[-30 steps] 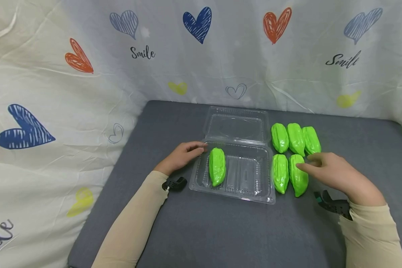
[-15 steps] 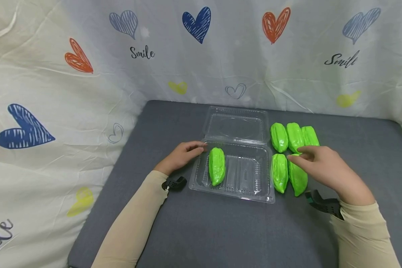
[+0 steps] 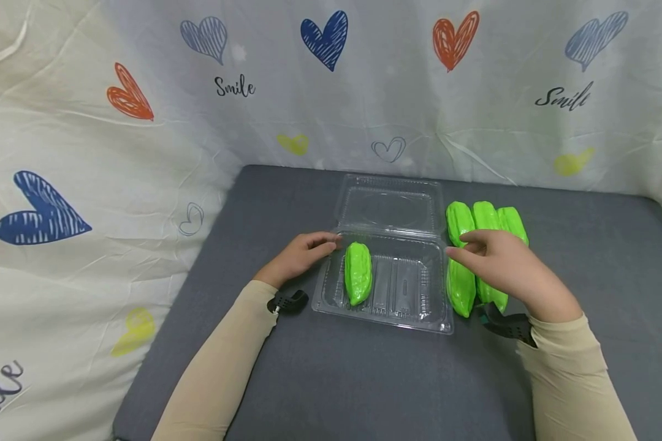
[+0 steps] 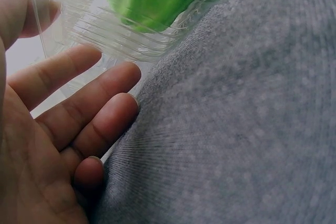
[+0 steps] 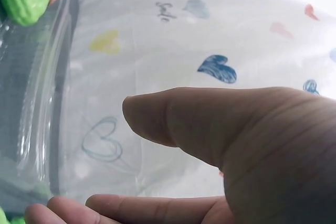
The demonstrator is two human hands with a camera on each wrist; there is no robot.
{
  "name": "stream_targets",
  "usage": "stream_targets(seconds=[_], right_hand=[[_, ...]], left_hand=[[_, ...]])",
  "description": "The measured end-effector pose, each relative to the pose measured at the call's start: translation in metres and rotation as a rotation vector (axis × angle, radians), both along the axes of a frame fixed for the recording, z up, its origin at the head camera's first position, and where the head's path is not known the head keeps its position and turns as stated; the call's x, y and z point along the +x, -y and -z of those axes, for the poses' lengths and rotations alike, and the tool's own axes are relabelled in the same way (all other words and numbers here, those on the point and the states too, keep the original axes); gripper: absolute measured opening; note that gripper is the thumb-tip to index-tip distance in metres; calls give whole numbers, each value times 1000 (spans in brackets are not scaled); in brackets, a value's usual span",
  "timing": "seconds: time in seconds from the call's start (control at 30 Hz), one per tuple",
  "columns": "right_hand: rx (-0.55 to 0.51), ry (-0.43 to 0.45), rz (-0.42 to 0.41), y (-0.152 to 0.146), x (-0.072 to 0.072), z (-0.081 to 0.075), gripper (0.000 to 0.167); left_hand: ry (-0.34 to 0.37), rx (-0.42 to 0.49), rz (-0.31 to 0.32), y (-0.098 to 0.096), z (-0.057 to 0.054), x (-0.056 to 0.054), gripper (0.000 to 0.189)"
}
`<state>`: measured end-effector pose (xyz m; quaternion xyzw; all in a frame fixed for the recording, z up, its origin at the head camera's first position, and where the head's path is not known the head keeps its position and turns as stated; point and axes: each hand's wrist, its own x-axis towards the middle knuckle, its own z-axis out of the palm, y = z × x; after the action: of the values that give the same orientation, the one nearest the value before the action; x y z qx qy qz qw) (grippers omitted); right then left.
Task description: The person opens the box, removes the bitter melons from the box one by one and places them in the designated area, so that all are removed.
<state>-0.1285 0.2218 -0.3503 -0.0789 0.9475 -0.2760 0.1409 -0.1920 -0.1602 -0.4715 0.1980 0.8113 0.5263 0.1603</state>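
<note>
A green ridged bitter melon (image 3: 358, 274) lies along the left side of a clear plastic clamshell box (image 3: 387, 313), its lid (image 3: 388, 208) folded back flat. My left hand (image 3: 296, 258) rests at the box's left edge, fingers loose; in the left wrist view its fingertips (image 4: 126, 77) are right at the ridged wall. To the right of the box, my right hand (image 3: 504, 263) is over the other melons and partly hides them. Its thumb (image 5: 173, 116) and fingers stand apart with nothing between them. Under it are a near left melon (image 3: 461, 288) and a far left melon (image 3: 459, 217).
Several melons form two rows beside the box, including a far right one (image 3: 512, 220). A grey cloth (image 3: 364, 386) covers the table. White curtains printed with hearts (image 3: 331, 110) hang behind and on the left. Each wrist wears a black camera band (image 3: 507, 324).
My right hand has moved left across the melons, from the near right one toward the left ones by the box. The left hand, box and melons have stayed in place.
</note>
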Motion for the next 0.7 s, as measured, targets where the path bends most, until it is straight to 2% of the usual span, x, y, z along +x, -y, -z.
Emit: stream_targets(seconds=[0.7], right_hand=[[-65,25,-48,49,-15,-7,73]], left_hand=[[9,-3,-6,-1,-1,0,40]])
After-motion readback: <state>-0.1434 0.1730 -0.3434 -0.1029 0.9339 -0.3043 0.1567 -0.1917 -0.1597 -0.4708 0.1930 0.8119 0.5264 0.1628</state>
